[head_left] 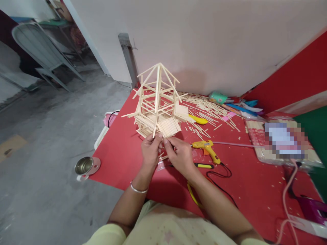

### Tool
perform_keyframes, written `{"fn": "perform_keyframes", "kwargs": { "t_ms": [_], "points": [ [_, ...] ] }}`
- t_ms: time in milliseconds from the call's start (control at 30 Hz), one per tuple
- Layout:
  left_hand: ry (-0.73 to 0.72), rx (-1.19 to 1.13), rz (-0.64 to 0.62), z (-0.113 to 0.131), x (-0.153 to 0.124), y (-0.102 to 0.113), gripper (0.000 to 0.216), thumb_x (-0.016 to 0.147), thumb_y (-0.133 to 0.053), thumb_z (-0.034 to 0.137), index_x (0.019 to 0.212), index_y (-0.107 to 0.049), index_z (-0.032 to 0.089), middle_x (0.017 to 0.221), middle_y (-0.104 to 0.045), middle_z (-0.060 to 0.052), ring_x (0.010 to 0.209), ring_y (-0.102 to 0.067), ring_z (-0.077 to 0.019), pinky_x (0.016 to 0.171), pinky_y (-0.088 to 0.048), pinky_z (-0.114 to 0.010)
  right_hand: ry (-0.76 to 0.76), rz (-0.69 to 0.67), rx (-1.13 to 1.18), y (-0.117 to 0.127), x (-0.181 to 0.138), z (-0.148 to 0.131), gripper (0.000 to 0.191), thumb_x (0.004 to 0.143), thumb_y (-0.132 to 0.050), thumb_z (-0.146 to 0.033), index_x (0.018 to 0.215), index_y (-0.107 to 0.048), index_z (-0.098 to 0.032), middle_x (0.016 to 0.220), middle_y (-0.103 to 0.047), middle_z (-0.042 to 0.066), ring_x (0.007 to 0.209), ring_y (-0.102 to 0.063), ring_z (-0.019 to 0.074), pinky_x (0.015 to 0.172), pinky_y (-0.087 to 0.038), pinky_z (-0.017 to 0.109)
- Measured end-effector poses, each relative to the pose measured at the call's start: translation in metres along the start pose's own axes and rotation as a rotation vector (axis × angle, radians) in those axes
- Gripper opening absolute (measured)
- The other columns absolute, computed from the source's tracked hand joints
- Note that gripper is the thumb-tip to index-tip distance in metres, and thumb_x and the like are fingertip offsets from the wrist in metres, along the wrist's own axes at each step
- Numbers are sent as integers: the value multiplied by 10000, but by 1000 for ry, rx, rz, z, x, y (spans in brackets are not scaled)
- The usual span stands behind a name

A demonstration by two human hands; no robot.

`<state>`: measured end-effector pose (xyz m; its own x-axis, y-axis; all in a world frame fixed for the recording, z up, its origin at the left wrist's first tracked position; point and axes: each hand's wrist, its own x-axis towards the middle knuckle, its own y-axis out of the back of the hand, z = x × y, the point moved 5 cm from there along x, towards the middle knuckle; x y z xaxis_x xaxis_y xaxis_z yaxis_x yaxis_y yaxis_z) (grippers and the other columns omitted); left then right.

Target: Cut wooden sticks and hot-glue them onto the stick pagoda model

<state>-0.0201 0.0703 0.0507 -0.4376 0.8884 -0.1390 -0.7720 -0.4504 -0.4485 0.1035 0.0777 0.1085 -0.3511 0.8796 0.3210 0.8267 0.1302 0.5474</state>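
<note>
A small house built of thin wooden sticks [157, 102] stands on the red table [122, 153], with a peaked open frame roof and flat stick panels at its base. My left hand [150, 149] and my right hand [180, 154] meet just in front of it, fingertips pinched together at the foot of a slanting stick. Each hand is closed on a thin wooden stick. A silver bangle sits on my left wrist. A yellow glue gun [206, 147] lies just right of my right hand.
Loose sticks [206, 110] are scattered behind the house, with a yellow cutter [198, 119], pens and a green roll. A packet of sticks [281, 143] lies at right. Cables trail to a purple box [313, 209]. A metal cup [83, 166] stands on the floor, chairs beyond.
</note>
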Motion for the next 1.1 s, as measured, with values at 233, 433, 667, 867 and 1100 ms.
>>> {"fn": "perform_keyframes", "kwargs": {
  "t_ms": [233, 433, 667, 867, 1100],
  "points": [
    [1, 10, 18, 2, 1, -2, 349, 712, -853, 419, 701, -634, 148, 465, -473, 79, 406, -367, -37, 418, -290, -173, -6, 7, 16, -1, 0, 2, 282, 1018, -490, -291, 819, -673, -213, 792, -711, 22, 735, -632, 150, 731, -445, 267],
    [10, -2, 10, 2, 3, -2, 344, 710, -855, 417, 724, -637, 150, 474, -481, 77, 414, -381, -41, 423, -295, -175, -21, 6, 72, -1, -2, 3, 265, 1008, -508, -293, 830, -688, -214, 805, -719, 20, 744, -633, 150, 733, -455, 266],
    [9, 5, -7, 4, 3, -4, 360, 716, -849, 423, 696, -607, 158, 467, -481, 74, 401, -366, -39, 420, -271, -180, -42, 6, 97, 0, -3, 2, 248, 991, -517, -275, 828, -694, -213, 798, -716, 20, 706, -613, 143, 713, -459, 262],
    [-3, 20, -6, 5, 3, -5, 399, 721, -844, 436, 651, -562, 163, 464, -467, 72, 405, -366, -40, 427, -272, -182, -30, 14, 88, 0, -2, 2, 263, 993, -504, -267, 813, -688, -212, 755, -697, 9, 679, -601, 138, 700, -450, 259],
    [-10, 18, -11, 4, 4, -4, 373, 737, -839, 419, 666, -580, 160, 470, -480, 70, 407, -365, -39, 431, -273, -183, -43, 23, 90, -2, -1, 4, 264, 994, -514, -278, 815, -697, -215, 771, -711, 12, 690, -612, 140, 713, -455, 260]
  ]
}}
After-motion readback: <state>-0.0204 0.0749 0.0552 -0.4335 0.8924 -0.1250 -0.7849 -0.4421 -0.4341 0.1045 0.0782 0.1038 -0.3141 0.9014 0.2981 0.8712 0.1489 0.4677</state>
